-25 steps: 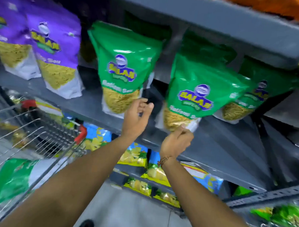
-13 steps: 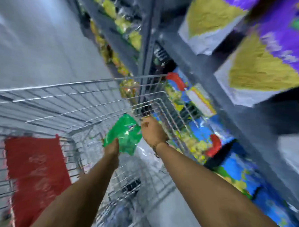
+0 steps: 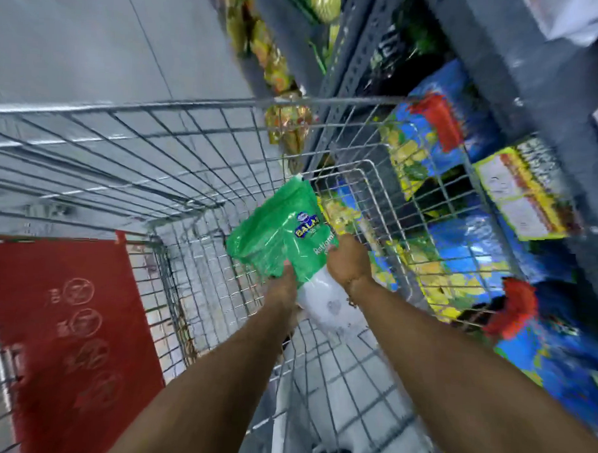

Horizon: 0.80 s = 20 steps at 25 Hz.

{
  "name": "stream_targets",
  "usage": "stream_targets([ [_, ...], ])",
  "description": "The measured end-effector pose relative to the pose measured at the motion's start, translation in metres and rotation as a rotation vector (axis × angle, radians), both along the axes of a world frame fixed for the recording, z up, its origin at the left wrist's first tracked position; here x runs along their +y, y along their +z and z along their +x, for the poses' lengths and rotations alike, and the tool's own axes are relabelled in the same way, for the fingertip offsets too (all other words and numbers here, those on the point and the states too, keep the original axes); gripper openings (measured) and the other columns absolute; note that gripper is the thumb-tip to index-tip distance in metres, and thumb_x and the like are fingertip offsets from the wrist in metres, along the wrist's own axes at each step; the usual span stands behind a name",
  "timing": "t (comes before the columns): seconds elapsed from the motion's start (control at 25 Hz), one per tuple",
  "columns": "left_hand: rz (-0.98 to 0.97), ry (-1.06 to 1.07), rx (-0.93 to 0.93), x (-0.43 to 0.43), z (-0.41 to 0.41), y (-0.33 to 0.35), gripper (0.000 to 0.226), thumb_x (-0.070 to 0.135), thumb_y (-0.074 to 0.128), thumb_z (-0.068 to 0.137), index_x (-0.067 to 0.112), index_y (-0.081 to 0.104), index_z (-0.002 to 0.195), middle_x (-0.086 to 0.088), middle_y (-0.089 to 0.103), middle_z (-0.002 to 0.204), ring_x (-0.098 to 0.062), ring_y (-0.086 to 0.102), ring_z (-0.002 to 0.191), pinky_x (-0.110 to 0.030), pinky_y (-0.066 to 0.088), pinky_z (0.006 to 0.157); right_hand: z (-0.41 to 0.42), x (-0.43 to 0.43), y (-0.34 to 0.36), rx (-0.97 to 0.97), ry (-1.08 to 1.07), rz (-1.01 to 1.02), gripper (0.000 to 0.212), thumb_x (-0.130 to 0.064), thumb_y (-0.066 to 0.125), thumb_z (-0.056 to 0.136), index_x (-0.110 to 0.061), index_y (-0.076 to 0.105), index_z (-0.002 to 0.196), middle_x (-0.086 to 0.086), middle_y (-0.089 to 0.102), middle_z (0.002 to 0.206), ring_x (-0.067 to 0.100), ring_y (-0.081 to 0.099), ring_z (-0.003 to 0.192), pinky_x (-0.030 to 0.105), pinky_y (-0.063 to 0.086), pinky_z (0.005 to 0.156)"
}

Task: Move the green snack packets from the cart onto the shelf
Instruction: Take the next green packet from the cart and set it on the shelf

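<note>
Fingers of the right hand (image 3: 349,262) close over the right edge of a glossy green plastic snack packet (image 3: 280,235) with a blue logo and a clear lower section, while the left hand (image 3: 284,285) clamps its lower left edge from beneath, fingers mostly hidden behind the film. Both bare forearms reach down from the bottom of the view. The packet is held inside the silver wire shopping cart (image 3: 123,143), near its right wall, apparently lifted off the mesh floor. A red plastic child-seat flap (image 3: 71,319) hangs at the cart's near left corner. No other green packet is visible in the cart, though blur hides some corners. Beyond the right wall, grey metal shelving (image 3: 486,63) holds blue and yellow bags. This packet has not yet reached the shelf; lifting and placing it remain.
</note>
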<state>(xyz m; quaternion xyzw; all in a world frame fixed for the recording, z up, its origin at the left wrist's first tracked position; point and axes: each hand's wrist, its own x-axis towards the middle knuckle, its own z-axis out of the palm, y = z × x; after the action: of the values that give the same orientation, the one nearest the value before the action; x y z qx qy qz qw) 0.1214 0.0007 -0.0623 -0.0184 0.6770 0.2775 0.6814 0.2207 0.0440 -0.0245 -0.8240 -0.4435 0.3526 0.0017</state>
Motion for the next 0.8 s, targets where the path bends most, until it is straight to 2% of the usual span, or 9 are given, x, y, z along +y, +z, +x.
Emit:
stream_targets([
  [0.04,0.058,-0.051,0.121,0.001,-0.001,0.01,0.054,0.048,0.047,0.087,0.007,0.045,0.122,-0.011,0.058,0.12,-0.027,0.061,0.092,-0.047,0.052,0.086,-0.001,-0.003,0.014,0.009,-0.045,0.037,0.03,-0.013,0.048,0.09,0.006,0.053,0.113,0.031,0.057,0.124,0.043,0.052,0.116,0.041,0.045,0.091],
  [0.12,0.261,-0.149,0.325,0.0,0.0,0.054,0.057,0.051,0.047,0.085,0.007,0.045,0.121,-0.009,0.058,0.115,-0.025,0.057,0.102,-0.042,0.046,0.097,0.001,-0.016,0.055,0.036,-0.132,0.176,0.031,-0.013,0.046,0.091,0.005,0.053,0.115,0.031,0.058,0.123,0.042,0.053,0.115,0.04,0.044,0.09],
  [0.24,0.684,-0.181,0.492,-0.007,0.009,0.136,0.043,0.038,0.044,0.092,0.008,0.048,0.123,-0.013,0.06,0.123,-0.025,0.056,0.114,-0.026,0.041,0.091,0.002,-0.043,0.129,0.147,-0.336,0.487,0.029,-0.014,0.045,0.092,0.002,0.055,0.114,0.029,0.06,0.12,0.04,0.054,0.113,0.038,0.041,0.086],
  [0.32,0.91,-0.161,0.552,-0.03,0.021,0.193,0.04,0.034,0.042,0.094,0.008,0.047,0.124,-0.013,0.059,0.127,-0.024,0.055,0.116,-0.026,0.04,0.089,0.009,-0.08,0.178,0.242,-0.426,0.742,0.025,-0.011,0.046,0.092,0.001,0.055,0.112,0.027,0.061,0.118,0.037,0.055,0.109,0.036,0.039,0.084],
  [0.4,1.101,-0.147,0.557,-0.063,0.04,0.241,0.038,0.035,0.041,0.094,0.005,0.047,0.118,-0.012,0.061,0.119,-0.024,0.056,0.11,-0.031,0.042,0.088,0.02,-0.123,0.216,0.286,-0.503,0.955,0.024,-0.012,0.045,0.092,0.001,0.053,0.111,0.027,0.06,0.115,0.036,0.055,0.106,0.036,0.04,0.083],
  [0.52,1.356,-0.187,0.52,-0.143,0.08,0.294,0.034,0.029,0.041,0.094,0.001,0.048,0.11,-0.006,0.058,0.103,-0.008,0.05,0.09,-0.023,0.039,0.075,0.048,-0.214,0.257,0.282,-0.64,1.217,0.035,-0.023,0.039,0.091,-0.001,0.052,0.115,0.019,0.06,0.113,0.028,0.055,0.105,0.032,0.04,0.088],
  [0.64,1.523,-0.308,0.403,-0.23,0.14,0.323,0.039,0.026,0.041,0.092,-0.008,0.048,0.109,-0.026,0.06,0.105,-0.021,0.051,0.09,-0.028,0.035,0.076,0.093,-0.317,0.275,0.253,-0.782,1.433,0.049,-0.035,0.033,0.088,-0.006,0.045,0.126,0.012,0.053,0.118,0.021,0.049,0.109,0.02,0.038,0.094],
  [0.72,1.598,-0.404,0.287,-0.282,0.179,0.336,0.041,0.026,0.042,0.09,-0.011,0.049,0.105,-0.029,0.06,0.099,-0.028,0.049,0.091,-0.026,0.032,0.073,0.125,-0.377,0.277,0.16,-0.887,1.524,0.045,-0.04,0.033,0.088,-0.015,0.042,0.125,0.01,0.05,0.121,0.02,0.047,0.11,0.032,0.037,0.101],
  [0.8,1.609,-0.578,0.133,-0.333,0.221,0.347,0.055,0.044,0.037,0.084,-0.005,0.051,0.104,-0.027,0.061,0.095,-0.029,0.054,0.09,-0.032,0.033,0.074,0.164,-0.435,0.282,0.079,-1.02,1.596,0.053,-0.047,0.032,0.086,-0.014,0.039,0.127,0.012,0.049,0.118,0.021,0.048,0.101,0.04,0.041,0.094],
])
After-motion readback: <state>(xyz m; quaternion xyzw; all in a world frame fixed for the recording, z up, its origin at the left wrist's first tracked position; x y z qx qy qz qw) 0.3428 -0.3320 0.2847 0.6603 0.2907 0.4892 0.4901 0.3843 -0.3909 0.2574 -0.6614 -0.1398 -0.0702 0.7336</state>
